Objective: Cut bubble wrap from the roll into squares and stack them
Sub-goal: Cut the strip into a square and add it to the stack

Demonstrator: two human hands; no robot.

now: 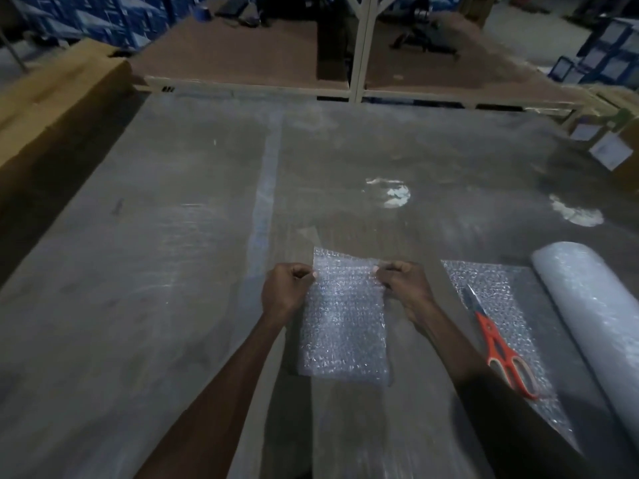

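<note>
A cut piece of bubble wrap [342,323] hangs in front of me over the table. My left hand [287,288] pinches its upper left edge and my right hand [404,288] pinches its upper right edge. To the right lies the bubble wrap roll [594,323], with its unrolled sheet [501,305] spread flat toward me. Orange-handled scissors [498,344] lie on that sheet, blades pointing away from me.
The table [155,271] is covered with clear plastic film. A long cardboard box [52,98] runs along the far left edge. Boxes with white labels [608,150] sit at the far right. Another brown table [242,53] stands beyond.
</note>
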